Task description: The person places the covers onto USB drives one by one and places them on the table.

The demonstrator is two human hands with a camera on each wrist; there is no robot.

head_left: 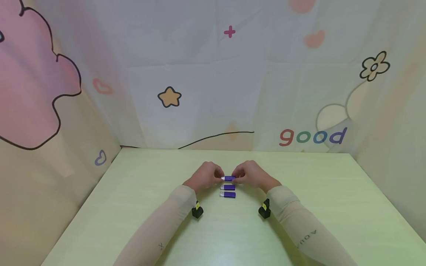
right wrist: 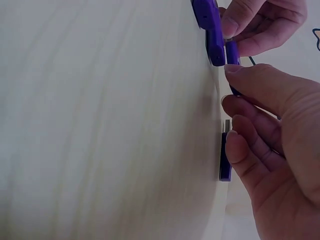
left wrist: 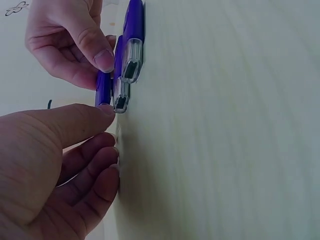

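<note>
Three purple USB flash drives lie in a column on the table, their clear-capped ends toward the left. My left hand [head_left: 207, 175] pinches the left end of the farthest USB flash drive [head_left: 229, 178], while the thumb and fingers of my right hand [head_left: 251, 174] grip its right end. Nearer to me are the middle drive [head_left: 227, 187] and the front drive [head_left: 228, 194], untouched. Beside the right hand's lower fingers, the right wrist view shows another purple drive [right wrist: 225, 156] with a bare metal plug; in the head view it is hidden.
The pale wooden table [head_left: 116, 207] meets a printed curtain [head_left: 199, 74] at its back edge and sides. Each sleeve cuff carries a small black device, one at the left wrist [head_left: 197, 210] and one at the right wrist [head_left: 264, 210].
</note>
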